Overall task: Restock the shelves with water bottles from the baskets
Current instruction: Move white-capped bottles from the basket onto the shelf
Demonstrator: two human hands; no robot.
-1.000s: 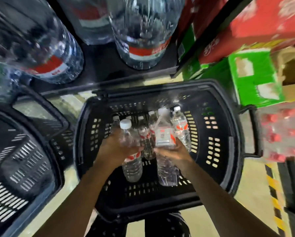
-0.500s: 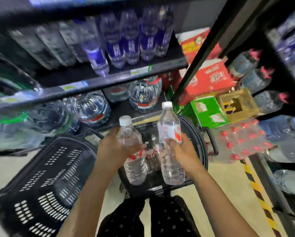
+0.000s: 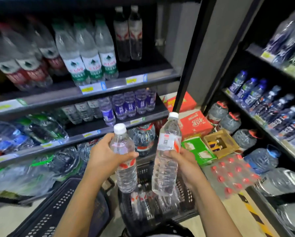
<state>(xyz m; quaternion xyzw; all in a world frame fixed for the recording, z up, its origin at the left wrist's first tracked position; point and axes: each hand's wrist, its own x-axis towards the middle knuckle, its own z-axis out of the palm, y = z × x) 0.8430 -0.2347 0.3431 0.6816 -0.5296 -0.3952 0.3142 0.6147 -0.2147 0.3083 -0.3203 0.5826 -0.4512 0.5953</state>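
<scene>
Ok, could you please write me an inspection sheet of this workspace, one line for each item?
Surface: pale shop floor under the baskets.
Job's things: two clear plastic water bottles with white caps, both upright: left bottle and right bottle, held above the black plastic basket, which holds more bottles. A second black basket stands at the left.
Clutter: red cartons, green carton, open brown box, wrapped pack of red-capped bottles.
Grips: left hand grips the left bottle; right hand grips the right bottle.
Cables: nothing seen.
Surroundings: dark shelves stocked with bottled water, ahead and at the right.
</scene>
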